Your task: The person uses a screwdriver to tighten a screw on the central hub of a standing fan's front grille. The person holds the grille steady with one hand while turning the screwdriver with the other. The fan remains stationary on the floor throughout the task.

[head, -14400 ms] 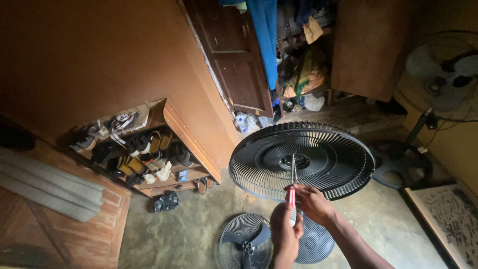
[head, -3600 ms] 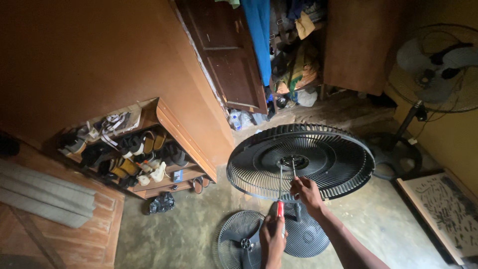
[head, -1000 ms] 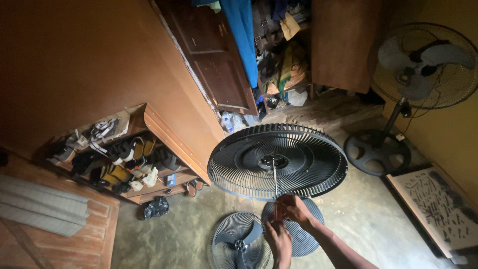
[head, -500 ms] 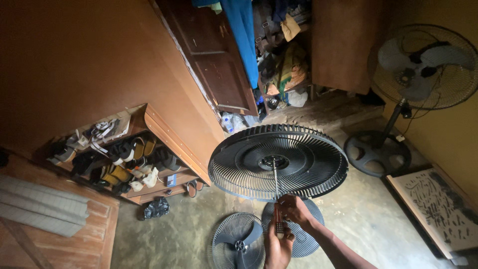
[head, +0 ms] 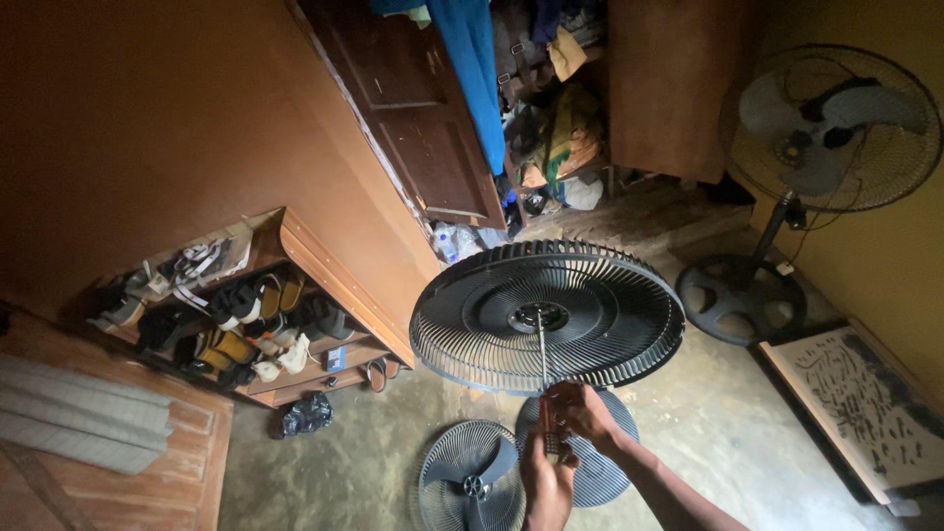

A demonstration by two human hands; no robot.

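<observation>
- Person stands over a concrete floor [head: 393,472], both hands low in the head view, working at a screwdriver [head: 544,374].
- Left hand [head: 546,484] comes up from below, fingers clenched around the lower part of the screwdriver handle.
- Right hand [head: 588,415] sits just above and to the right of it, fingers curled onto the upper part of the handle; the two hands touch or nearly touch.
- Thin metal shaft of the screwdriver runs straight up from the hands to the hub of a black fan guard [head: 547,315].
- The fan guard is round, ribbed, tilted nearly flat, and sits at waist height above the floor, centre of the view.
- On the floor right under the hands: a grey fan blade set in a round grille [head: 470,477], and beside it a second round grille piece [head: 600,472], partly hidden by the right forearm.
- To the right, a standing fan [head: 831,128] on a pole with a round black base [head: 739,300], well apart from the hands.
- Far right on the floor, a flat framed panel [head: 865,403] with a dark pattern.
- Left side: a wooden shoe rack [head: 295,324], tilted in view and full of sandals and shoes.
- Behind, an open brown door [head: 408,108], blue cloth [head: 477,69] hanging, cluttered belongings beyond.
</observation>
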